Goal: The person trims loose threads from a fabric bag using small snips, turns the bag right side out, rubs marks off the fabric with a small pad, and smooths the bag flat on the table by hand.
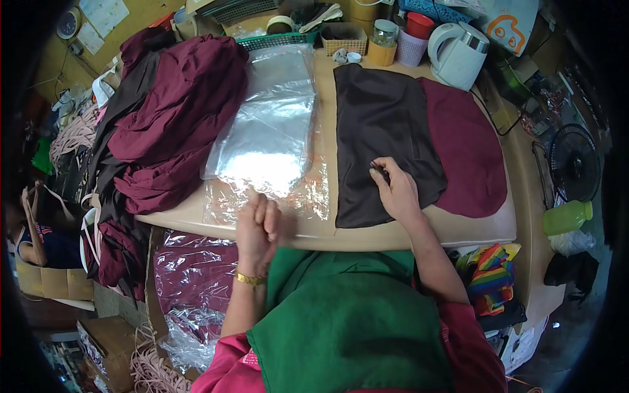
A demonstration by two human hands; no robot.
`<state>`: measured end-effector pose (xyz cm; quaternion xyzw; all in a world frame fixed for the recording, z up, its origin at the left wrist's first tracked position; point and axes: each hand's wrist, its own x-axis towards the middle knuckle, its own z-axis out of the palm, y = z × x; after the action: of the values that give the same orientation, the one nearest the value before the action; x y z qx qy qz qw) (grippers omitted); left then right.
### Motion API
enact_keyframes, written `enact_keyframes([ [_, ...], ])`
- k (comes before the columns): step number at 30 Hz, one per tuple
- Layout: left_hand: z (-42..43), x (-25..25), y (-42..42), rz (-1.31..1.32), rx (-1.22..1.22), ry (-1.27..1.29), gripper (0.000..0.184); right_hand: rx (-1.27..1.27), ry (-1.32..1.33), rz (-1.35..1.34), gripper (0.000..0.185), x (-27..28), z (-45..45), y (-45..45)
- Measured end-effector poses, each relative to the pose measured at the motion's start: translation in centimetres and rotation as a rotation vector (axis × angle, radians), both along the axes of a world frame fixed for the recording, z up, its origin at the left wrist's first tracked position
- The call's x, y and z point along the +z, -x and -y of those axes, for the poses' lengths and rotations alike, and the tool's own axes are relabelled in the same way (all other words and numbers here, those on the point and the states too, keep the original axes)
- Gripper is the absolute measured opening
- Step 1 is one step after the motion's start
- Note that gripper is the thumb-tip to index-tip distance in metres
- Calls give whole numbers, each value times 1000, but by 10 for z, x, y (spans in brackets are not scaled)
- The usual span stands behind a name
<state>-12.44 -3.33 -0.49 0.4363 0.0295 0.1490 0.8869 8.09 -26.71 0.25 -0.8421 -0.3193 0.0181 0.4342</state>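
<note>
Across the pale table (324,240) there was plenty on show: one kettle (455,57), one red cup (419,25), one lilac cup (410,51) and one jar (383,51) lined the back! One fan (575,162) stood off to the right, one green bottle (567,217) near it, and one other person (34,237) was partly in view at far left.

Onto the cloth: one big maroon heap (180,118) at the left, clear plastic sheets (265,131) in the middle, too overlapped to count, then one dark cloth (377,111) and one maroon cloth (468,147), side by side and touching.

And the two hands! Right hand (396,191) was over the dark cloth's lower half, thumb and fingers bent close together; whether they pinched fabric, no telling. Left hand (261,219) was a blur, fingers curled, above the table's near edge below the sheets; its grip could not be told. The dark cloth lay to its right, well apart.
</note>
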Motion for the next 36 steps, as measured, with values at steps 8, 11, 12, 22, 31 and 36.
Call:
enact_keyframes([
  [8, 76, 20, -32, -332, 113, -891, 38, -3, -116, 66, 20, 2, -5, 6],
  [11, 76, 34, -44, -445, 83, -1188, 34, 88, -282, 19, 17, 17, 0, 23],
  [12, 74, 30, -46, -459, 60, -1132, 29, 144, -293, -33, 16, 23, 3, 34],
  [22, 59, 15, -37, -472, -23, -554, 29, 353, 69, 7, 34, 20, 19, 48],
  [31, 38, 15, -22, -475, 235, -672, 31, 485, 32, 146, 31, 11, 20, 43],
  [36, 58, 30, -36, -510, 93, -898, 40, 471, -119, -51, 25, 7, 25, 41],
])
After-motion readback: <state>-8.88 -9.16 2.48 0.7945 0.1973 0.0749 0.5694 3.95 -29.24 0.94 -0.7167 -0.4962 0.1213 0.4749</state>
